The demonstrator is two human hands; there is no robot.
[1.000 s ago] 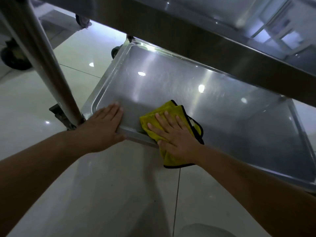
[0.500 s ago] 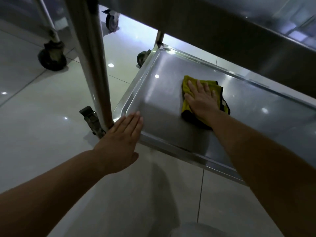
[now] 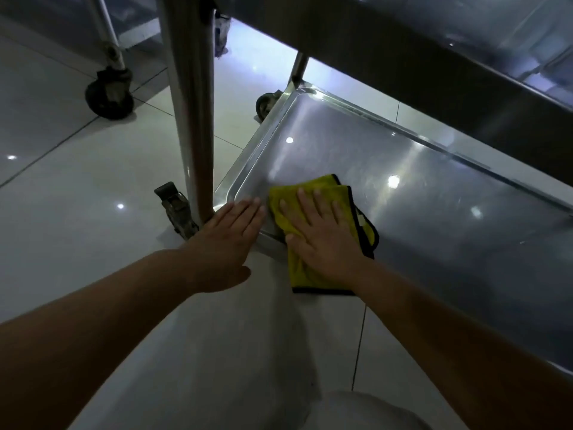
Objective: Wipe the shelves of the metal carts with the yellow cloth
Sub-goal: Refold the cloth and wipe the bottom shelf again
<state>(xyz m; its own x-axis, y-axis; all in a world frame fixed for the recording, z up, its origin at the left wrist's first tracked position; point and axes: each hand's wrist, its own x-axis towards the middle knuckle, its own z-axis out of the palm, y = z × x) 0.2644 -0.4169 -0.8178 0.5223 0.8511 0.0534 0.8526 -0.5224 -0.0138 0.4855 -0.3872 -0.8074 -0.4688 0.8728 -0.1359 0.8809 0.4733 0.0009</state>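
Our right hand (image 3: 322, 240) lies flat, fingers straight, pressing the black-edged yellow cloth (image 3: 310, 271) onto the shiny steel bottom shelf (image 3: 434, 218). Our left hand (image 3: 226, 243), flat too, rests on its near corner, holding nothing.

The folded yellow cloth (image 3: 310, 218) lay over the near left corner of the bottom steel cart shelf (image 3: 418, 212), right of the upright steel post (image 3: 193, 119), under the upper shelf (image 3: 434, 57).

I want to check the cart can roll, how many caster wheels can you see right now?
2 clear wheels: a black caster far left, under another cart's leg, and a wheel at the bottom shelf's far corner. A brake lever shows by the near post; its wheel is hidden.
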